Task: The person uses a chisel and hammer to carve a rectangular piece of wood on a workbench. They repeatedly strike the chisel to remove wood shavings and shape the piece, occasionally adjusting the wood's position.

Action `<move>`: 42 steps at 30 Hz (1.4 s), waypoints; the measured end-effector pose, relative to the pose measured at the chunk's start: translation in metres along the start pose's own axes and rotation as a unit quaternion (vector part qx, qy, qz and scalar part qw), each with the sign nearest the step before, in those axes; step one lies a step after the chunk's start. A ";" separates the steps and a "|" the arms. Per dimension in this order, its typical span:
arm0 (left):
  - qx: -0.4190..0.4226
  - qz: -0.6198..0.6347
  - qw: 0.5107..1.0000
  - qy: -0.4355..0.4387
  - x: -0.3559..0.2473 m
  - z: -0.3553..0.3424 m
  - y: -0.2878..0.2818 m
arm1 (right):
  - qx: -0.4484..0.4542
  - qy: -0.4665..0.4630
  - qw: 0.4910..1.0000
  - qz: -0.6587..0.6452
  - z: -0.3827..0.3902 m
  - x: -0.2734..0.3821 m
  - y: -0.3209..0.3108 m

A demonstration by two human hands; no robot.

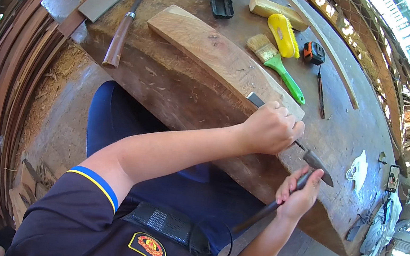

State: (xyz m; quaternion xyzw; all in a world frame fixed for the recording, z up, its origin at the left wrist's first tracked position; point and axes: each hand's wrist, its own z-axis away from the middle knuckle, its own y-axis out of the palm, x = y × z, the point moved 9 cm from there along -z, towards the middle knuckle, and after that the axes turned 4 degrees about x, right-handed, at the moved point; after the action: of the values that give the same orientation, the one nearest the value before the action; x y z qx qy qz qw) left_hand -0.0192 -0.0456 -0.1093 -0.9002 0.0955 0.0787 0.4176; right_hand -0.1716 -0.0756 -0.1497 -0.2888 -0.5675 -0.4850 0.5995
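Note:
My left hand (272, 129) is closed in a fist over the right end of a thick light-brown wood block (200, 36). A dark handle end with a pale cap (255, 99) sticks out on one side of the fist. From the other side runs a thin shank to a dark, knife-like blade (319, 167). My right hand (300, 193), lower and to the right, has its fingers wrapped round a long dark rod (264, 212). The rod's upper end is close to the blade; whether they touch I cannot tell.
On the workbench (346, 118) lie a green-handled paintbrush (278, 67), a yellow scrub brush (283, 35), an orange-and-black tape measure (314, 53) and a black tray (221, 3). A wooden-handled tool (118, 42) rests at the left edge. Stacked boards (3, 80) stand beyond it.

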 end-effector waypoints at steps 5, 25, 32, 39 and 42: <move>0.006 -0.013 1.000 -0.002 -0.004 -0.001 0.001 | -0.083 -0.030 0.991 -0.106 -0.004 0.006 -0.014; 0.043 -0.007 0.999 -0.030 0.009 -0.002 0.000 | -0.016 -0.017 0.999 -0.036 -0.006 0.002 0.002; 0.042 0.017 0.999 -0.018 0.012 -0.003 -0.003 | -0.069 -0.052 0.990 -0.113 -0.002 0.014 -0.005; 0.036 0.030 0.996 -0.079 0.033 -0.007 -0.019 | 0.031 -0.009 0.998 -0.046 0.006 0.001 0.037; 0.014 0.048 0.993 -0.109 0.042 -0.003 -0.030 | 0.016 -0.037 0.997 -0.059 -0.001 0.009 0.029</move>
State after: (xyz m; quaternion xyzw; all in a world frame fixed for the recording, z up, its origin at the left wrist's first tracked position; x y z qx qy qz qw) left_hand 0.0286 -0.0336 -0.0943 -0.8748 0.0939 0.1948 0.4335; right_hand -0.1457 -0.0680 -0.1349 -0.2627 -0.6128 -0.4995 0.5532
